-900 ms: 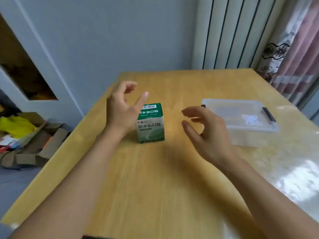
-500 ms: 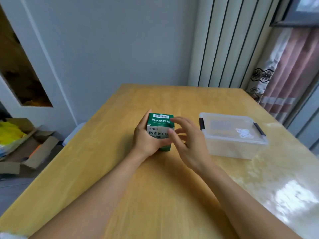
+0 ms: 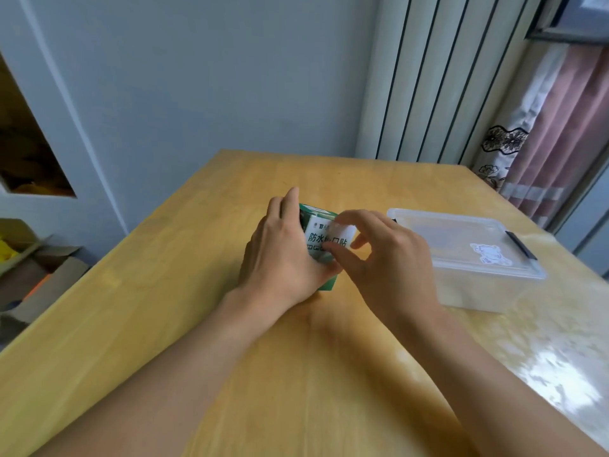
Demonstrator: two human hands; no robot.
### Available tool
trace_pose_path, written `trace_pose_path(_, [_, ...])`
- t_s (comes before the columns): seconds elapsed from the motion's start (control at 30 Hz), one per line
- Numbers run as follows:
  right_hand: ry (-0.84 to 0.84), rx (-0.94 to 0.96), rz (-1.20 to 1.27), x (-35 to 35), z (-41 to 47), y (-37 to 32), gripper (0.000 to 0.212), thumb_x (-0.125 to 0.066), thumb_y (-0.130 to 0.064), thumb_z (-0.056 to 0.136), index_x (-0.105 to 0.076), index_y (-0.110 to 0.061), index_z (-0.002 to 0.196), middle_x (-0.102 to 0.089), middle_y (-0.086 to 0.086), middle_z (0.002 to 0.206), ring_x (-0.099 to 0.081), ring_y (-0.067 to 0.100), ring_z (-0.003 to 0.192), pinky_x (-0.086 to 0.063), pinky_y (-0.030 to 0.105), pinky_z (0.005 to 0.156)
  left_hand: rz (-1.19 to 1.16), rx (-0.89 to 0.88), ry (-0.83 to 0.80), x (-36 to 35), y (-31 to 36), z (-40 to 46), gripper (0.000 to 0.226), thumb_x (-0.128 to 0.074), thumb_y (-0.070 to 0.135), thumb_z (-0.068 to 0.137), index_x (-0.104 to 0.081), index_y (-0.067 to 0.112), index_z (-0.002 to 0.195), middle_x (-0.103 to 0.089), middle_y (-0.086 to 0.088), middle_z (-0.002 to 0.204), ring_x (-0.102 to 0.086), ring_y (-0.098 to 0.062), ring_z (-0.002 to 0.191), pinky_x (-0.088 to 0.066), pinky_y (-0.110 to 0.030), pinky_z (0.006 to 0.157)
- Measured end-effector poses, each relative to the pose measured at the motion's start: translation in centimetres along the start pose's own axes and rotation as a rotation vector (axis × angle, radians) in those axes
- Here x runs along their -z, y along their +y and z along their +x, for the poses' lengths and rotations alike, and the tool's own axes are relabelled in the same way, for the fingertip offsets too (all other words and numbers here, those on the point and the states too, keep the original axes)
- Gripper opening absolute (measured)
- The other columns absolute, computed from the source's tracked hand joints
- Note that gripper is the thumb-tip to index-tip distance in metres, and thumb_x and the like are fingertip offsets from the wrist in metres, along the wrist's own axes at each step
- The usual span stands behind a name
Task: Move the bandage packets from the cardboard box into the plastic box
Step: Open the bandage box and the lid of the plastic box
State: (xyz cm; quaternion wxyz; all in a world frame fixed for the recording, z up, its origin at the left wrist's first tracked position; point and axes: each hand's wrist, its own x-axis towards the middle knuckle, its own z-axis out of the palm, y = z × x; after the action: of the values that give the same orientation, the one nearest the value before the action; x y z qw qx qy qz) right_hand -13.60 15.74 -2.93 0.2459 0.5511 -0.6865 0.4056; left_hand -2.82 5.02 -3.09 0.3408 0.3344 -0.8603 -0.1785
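Wooden table (image 3: 164,308): left hand (image 3: 280,258) grips cardboard box (image 3: 324,235); right hand (image 3: 392,258) pinches its top; lidded plastic box (image 3: 468,252) near right edge.

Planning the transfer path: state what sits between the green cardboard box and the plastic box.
In the head view, only the right hand lies between the cardboard box and the lidded plastic box; below it the table is bare.

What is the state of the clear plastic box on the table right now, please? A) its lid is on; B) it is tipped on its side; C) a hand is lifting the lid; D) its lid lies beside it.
A: the plastic box sits flat on the table with its lid on, while both hands are at the cardboard box.
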Motion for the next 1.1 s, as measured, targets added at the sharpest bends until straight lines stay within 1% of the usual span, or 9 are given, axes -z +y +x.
trace_pose_path(0.1, [0.01, -0.043, 0.117, -0.3, -0.1, 0.1, 0.014, -0.08, -0.023, 0.081, -0.071, -0.02, 0.091, -0.072, -0.011, 0.093, -0.062, 0.011, 0.061, -0.053, 0.035, 0.056, -0.067, 0.004, -0.053, 0.5, -0.3, -0.1, 0.125, -0.088, 0.056, 0.058, -0.019, 0.024, 0.158, -0.038, 0.004, 0.148, -0.048, -0.019, 0.129, -0.043, -0.035, 0.102])
trace_pose_path(0.2, [0.013, -0.055, 0.193, -0.8, -0.1, 0.4, 0.005, -0.078, -0.019, 0.083, -0.074, -0.017, 0.086, -0.072, -0.009, 0.1, -0.062, 0.012, 0.062, -0.054, 0.037, 0.059, -0.061, 0.016, -0.069, 1.0, -0.4, -0.3, 0.125, -0.088, 0.055, 0.058, -0.018, 0.024, 0.157, -0.035, 0.003, 0.147, -0.047, -0.019, 0.129, -0.042, -0.034, 0.102])
trace_pose_path(0.27, [0.021, -0.039, 0.192, -0.9, -0.3, 0.4, 0.003, -0.077, -0.017, 0.084, -0.076, -0.016, 0.086, -0.072, -0.005, 0.104, -0.064, 0.014, 0.067, -0.055, 0.037, 0.06, -0.053, 0.02, -0.067, 1.0, -0.4, -0.4, 0.124, -0.088, 0.054, 0.06, -0.018, 0.022, 0.157, -0.034, 0.003, 0.146, -0.048, -0.02, 0.129, -0.043, -0.034, 0.101])
trace_pose_path(0.33, [0.024, -0.024, 0.184, -1.2, -0.4, 0.5, 0.005, -0.075, -0.017, 0.085, -0.078, -0.015, 0.088, -0.073, -0.003, 0.106, -0.067, 0.016, 0.073, -0.056, 0.037, 0.06, -0.052, 0.029, -0.07, 0.9, -0.4, -0.4, 0.122, -0.087, 0.054, 0.062, -0.018, 0.021, 0.157, -0.034, 0.002, 0.147, -0.048, -0.02, 0.13, -0.042, -0.033, 0.101])
trace_pose_path(0.43, [0.031, 0.003, 0.155, -0.9, -0.4, 0.6, 0.007, -0.073, -0.019, 0.087, -0.077, -0.015, 0.09, -0.072, -0.004, 0.108, -0.068, 0.016, 0.075, -0.056, 0.037, 0.061, -0.06, 0.013, -0.036, 0.8, -0.2, -0.6, 0.114, -0.082, 0.055, 0.068, -0.02, 0.019, 0.156, -0.035, 0.001, 0.147, -0.049, -0.021, 0.128, -0.041, -0.031, 0.098])
trace_pose_path(0.57, [0.036, 0.016, 0.11, -0.9, -0.4, 0.6, 0.008, -0.07, -0.019, 0.09, -0.076, -0.015, 0.092, -0.072, -0.004, 0.111, -0.068, 0.014, 0.074, -0.057, 0.036, 0.061, -0.116, 0.015, 0.005, 0.7, -0.2, -0.8, 0.101, -0.076, 0.053, 0.076, -0.024, 0.019, 0.156, -0.038, 0.001, 0.145, -0.049, -0.018, 0.126, -0.037, -0.024, 0.091])
trace_pose_path(0.77, [0.025, 0.099, -0.028, -1.0, 0.1, 0.8, 0.01, -0.064, -0.019, 0.094, -0.071, -0.012, 0.091, -0.071, -0.003, 0.109, -0.065, 0.017, 0.066, -0.053, 0.035, 0.054, -0.135, -0.011, 0.05, 0.5, -0.3, -0.5, 0.094, -0.073, 0.054, 0.076, -0.033, 0.017, 0.153, -0.045, 0.002, 0.137, -0.053, -0.017, 0.116, -0.037, -0.024, 0.086])
trace_pose_path(0.97, [-0.09, 0.148, -0.051, -0.8, 0.5, 1.4, 0.025, -0.045, -0.029, 0.1, -0.059, -0.009, 0.097, -0.059, -0.001, 0.11, -0.062, 0.024, 0.069, -0.051, 0.041, 0.052, -0.09, -0.07, 0.023, 0.7, -0.5, -0.4, 0.094, -0.074, 0.052, 0.077, -0.032, 0.016, 0.154, -0.045, 0.003, 0.136, -0.051, -0.011, 0.111, -0.033, -0.02, 0.084])
trace_pose_path(1.1, [-0.112, 0.143, -0.054, -0.3, 0.5, 1.7, 0.024, -0.043, -0.033, 0.097, -0.053, -0.011, 0.097, -0.055, -0.001, 0.103, -0.059, 0.026, 0.065, -0.049, 0.042, 0.049, -0.114, -0.112, -0.047, 1.0, -0.9, -0.3, 0.094, -0.076, 0.053, 0.077, -0.032, 0.021, 0.154, -0.045, 0.008, 0.134, -0.052, -0.01, 0.111, -0.037, -0.022, 0.087])
